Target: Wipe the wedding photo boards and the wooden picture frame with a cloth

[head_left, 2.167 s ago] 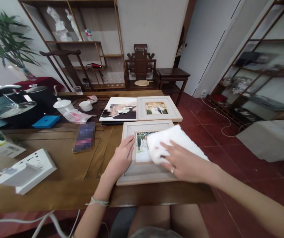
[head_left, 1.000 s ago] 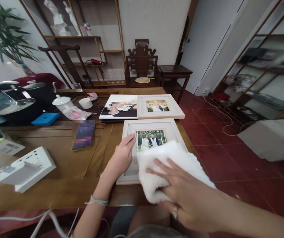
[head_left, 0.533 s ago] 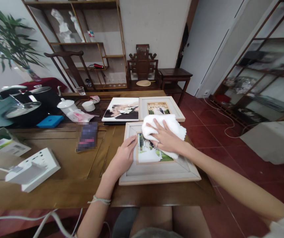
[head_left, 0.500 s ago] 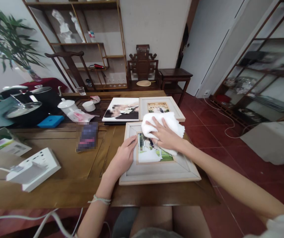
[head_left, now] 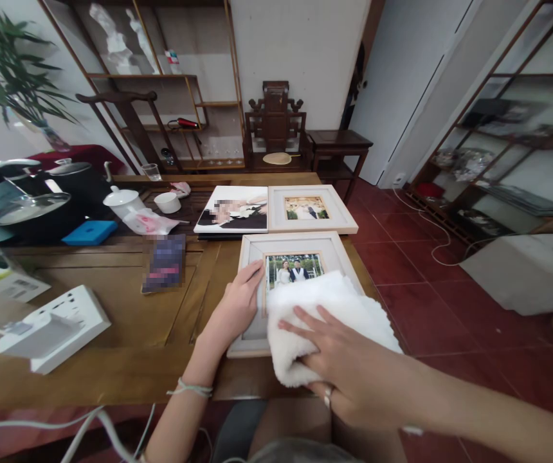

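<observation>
A picture frame (head_left: 252,257) with a pale wide border and a photo of two people lies flat near the table's front edge. My left hand (head_left: 238,301) grips its left side, fingers resting on the border. Folded and fluffy, a white towel (head_left: 334,292) covers the lower right part of the frame. My right hand (head_left: 337,357) holds the towel from above, with a ring on one finger. The towel hides the photo's lower part. Just behind lie a second framed photo (head_left: 344,215) and a photo panel (head_left: 209,218) stacked on something dark.
To the left are a white power strip (head_left: 76,328), a dark pixelated packet (head_left: 164,263), a blue box (head_left: 89,233), a white lidded cup (head_left: 123,199) and black pots (head_left: 35,218). Beyond the table stand a wooden chair (head_left: 275,122) and a side table (head_left: 339,138).
My right hand has drawn the towel from the frame's upper right down toward me, uncovering the photo's top. My left hand stays at the frame's left side.
</observation>
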A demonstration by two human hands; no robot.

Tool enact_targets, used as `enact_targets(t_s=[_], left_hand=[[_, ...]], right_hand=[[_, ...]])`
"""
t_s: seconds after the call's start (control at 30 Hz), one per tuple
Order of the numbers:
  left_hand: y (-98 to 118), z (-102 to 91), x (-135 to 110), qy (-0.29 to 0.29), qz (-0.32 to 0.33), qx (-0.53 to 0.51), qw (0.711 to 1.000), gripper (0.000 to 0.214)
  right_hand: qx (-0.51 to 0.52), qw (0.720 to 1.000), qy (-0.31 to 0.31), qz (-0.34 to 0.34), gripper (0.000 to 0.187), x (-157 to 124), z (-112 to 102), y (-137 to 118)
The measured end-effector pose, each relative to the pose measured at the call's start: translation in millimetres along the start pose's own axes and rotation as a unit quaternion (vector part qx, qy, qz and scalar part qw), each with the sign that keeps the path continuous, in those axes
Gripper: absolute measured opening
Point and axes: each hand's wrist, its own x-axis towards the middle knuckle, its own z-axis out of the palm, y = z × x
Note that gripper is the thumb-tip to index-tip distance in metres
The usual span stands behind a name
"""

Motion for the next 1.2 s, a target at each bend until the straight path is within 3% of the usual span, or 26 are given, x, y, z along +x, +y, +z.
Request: enact_targets(t_s=[0.1, 0.23, 0.4, 0.53, 0.67, 0.9, 1.03, 1.1, 1.2], left_hand=[[1, -1.4, 0, 0.004, 0.003, -0.008, 1.000, 0.043], [3, -3.4, 0, -0.005, -0.002, -0.014, 1.000, 0.043], [5, -4.8, 1, -0.009, -0.006, -0.012, 1.000, 0.043], [6, -5.3, 2, -0.012, -0.018, -0.017, 1.000, 0.042], [6, -4.0, 1, 0.004, -0.006, -0.026, 1.000, 0.041], [5, -0.6, 0, 0.014, -0.012, -0.016, 1.000, 0.041], [5, -1.5, 0, 0.011, -0.008, -0.019, 1.000, 0.041], [6, -1.9, 0, 0.008, -0.008, -0.020, 1.000, 0.042], [6, -2.1, 0, -0.001, -0.011, -0.020, 1.000, 0.042]], right_hand=[[0.008, 0.999, 0.040, 0.022, 0.034, 3, 13, -6], [-0.025, 0.995, 0.085, 0.056, 0.033, 25, 20, 24], [-0.129, 0.978, 0.111, 0.119, 0.036, 66, 0, 86], [-0.166, 0.973, 0.106, 0.119, 0.038, 93, -15, 107], [-0.148, 0.986, 0.053, 0.055, 0.036, 89, -13, 88], [-0.015, 0.999, -0.032, -0.035, 0.026, 17, -17, 19], [0.109, 0.990, -0.060, -0.071, 0.027, -1, -24, 15], [0.162, 0.984, -0.065, -0.044, 0.029, 1, -22, 26], [0.169, 0.983, -0.010, 0.072, 0.039, 11, -14, 47]])
